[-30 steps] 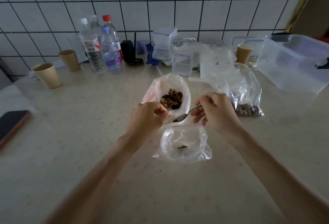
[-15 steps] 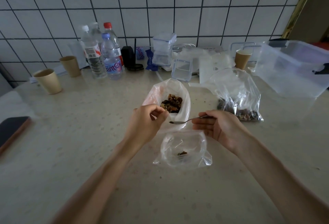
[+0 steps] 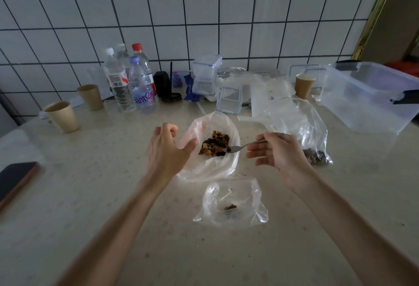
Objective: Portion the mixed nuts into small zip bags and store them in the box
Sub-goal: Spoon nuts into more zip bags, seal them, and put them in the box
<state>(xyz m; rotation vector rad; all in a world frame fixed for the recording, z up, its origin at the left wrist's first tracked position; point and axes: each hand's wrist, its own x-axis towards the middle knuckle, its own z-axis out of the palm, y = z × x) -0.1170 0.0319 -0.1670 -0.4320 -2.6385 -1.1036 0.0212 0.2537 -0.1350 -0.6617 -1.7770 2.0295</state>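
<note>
- At counter (image 3: 95, 195) centre: open plastic bag (image 3: 210, 167) lined in a bowl shape, mixed nuts (image 3: 215, 143) heaped inside it.
- Right hand (image 3: 275, 153) holds a metal spoon (image 3: 243, 146); thumb over the handle, other fingers extended and only loosely curved. Spoon's long axis runs roughly left-right, bowl end pointing left, touching the right edge of the nut heap.
- Left hand (image 3: 166, 147) just beside the bag's left rim, blurred; fingers spread and relaxed, gripping nothing, thumb reaching toward the rim.
- Small zip bag (image 3: 231, 203) nearer the person, mouth open upward, a few nuts at its bottom.
- Second bag of nuts (image 3: 303, 131) lies right of the right hand.
- Clear storage box (image 3: 371, 97) at far right, well apart from both hands.
- Phone (image 3: 15, 179) at left edge.
</note>
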